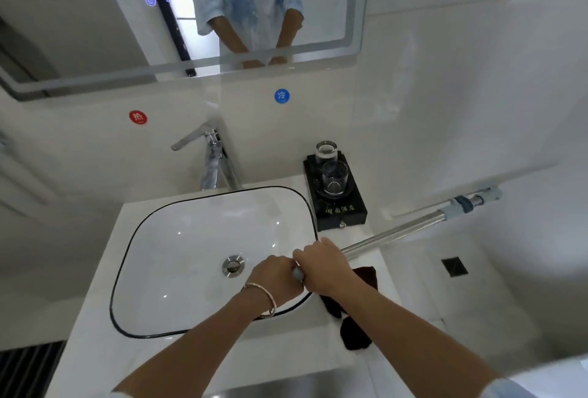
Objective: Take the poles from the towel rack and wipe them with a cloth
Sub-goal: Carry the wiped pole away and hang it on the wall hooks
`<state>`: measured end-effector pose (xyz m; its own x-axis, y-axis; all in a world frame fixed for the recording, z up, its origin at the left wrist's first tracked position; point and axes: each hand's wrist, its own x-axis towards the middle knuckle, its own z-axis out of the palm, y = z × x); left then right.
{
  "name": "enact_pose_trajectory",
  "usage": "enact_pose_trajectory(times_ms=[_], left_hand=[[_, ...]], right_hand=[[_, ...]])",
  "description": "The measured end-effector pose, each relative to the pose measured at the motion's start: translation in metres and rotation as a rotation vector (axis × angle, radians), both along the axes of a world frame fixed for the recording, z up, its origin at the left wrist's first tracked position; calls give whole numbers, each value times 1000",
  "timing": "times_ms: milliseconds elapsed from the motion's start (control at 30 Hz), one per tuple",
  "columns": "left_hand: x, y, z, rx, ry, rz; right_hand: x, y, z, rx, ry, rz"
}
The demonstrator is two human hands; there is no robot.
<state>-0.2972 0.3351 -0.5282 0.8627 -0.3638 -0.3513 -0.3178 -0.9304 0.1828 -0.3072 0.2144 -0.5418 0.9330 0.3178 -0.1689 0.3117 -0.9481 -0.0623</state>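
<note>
A long chrome pole (393, 235) with pale blue fittings at its far end runs from the right wall side down to my hands over the sink's right rim. My right hand (321, 265) grips the pole's near part. My left hand (275, 276), with a bracelet on the wrist, grips the pole's near end, where a pale blue cap shows between the hands. A dark brown cloth (356, 327) lies on the counter under my right forearm, partly hidden by it.
A white basin (152, 273) with a black rim and chrome drain fills the counter's middle. A chrome faucet (210, 155) stands behind it. A black tray (342, 209) with two glasses sits at the back right. A mirror hangs above.
</note>
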Motion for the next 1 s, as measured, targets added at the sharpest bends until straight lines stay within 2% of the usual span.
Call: enact_pose_trajectory(times_ms=[100,167,200,267,300,333,367,400,467,500,567,633,733,833,1000], left_hand=[[-2,15,5,-19,-122,-11],[2,34,10,-123,-300,-42],[6,45,11,-190,-415,-50],[1,66,15,-445,-688,17],[-8,74,18,-569,-755,63],[-20,80,20,-661,-729,105],[-30,84,21,-733,-620,152],[-40,86,21,-771,-397,232],[-47,86,19,-840,178,406],[-42,87,18,-937,317,535],[-24,93,25,-1261,351,881],[-2,110,42,-1646,256,1125],[26,164,78,-2016,-4,1250],[44,244,124,-2160,-312,1288],[24,415,230,-2185,-785,1179]], right_hand=[[7,12,10,5,94,24],[13,21,16,27,139,14],[17,25,20,43,152,6],[25,31,26,79,157,-25],[29,34,29,98,148,-43],[32,37,32,107,140,-55],[35,40,35,105,137,-60],[37,45,39,96,138,-59],[41,57,46,76,131,-49],[43,64,52,70,123,-42],[47,83,66,55,102,-26],[50,106,84,47,73,-6],[54,154,114,72,23,45],[56,226,152,119,-33,133],[36,394,243,259,-199,360]])
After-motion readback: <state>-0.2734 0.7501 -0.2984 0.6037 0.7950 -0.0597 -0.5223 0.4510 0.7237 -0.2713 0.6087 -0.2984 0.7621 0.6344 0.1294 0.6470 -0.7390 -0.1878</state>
